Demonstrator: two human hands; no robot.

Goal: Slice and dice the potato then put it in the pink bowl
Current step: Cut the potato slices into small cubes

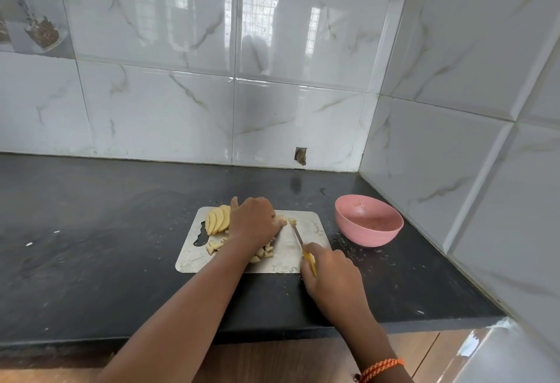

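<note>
**Mid-dice: slices partly cut, bowl not yet loaded**

Step in hand: dicing. Left hand [254, 221] lies knuckles-up over a few potato pieces [285, 220] on the board [281, 258], fingers curled down pinning them; exactly how many pieces sit under it I can't tell. Right hand [328, 273] grips the yellow handle of the knife [298, 237], fingers wrapped round it. Blade runs away from that hand toward the left fingertips, tip just beside them, edge low to the board.

Where the potato is:
- Uncut slices [217, 220] fanned out just beyond and outboard of the left hand, touching its far side.
- Dice [264, 253] piled under and beside the left wrist, more at the forearm's outer side near the board's cutout.
- None clearly in the pink bowl [369, 220], which sits on the desk [91, 231] beyond the right hand, off the board's right edge; only specks inside.

Judgement: roughly halfway. The fan of slices needs cutting before any transfer.

Next move calls for: short downward cuts next to the left fingertips, so tips tucked back, blade kept vertical. Then feed the next slices under the left hand.

Risk: blade very near the fingers; small pieces may slip on the smooth board.
</note>
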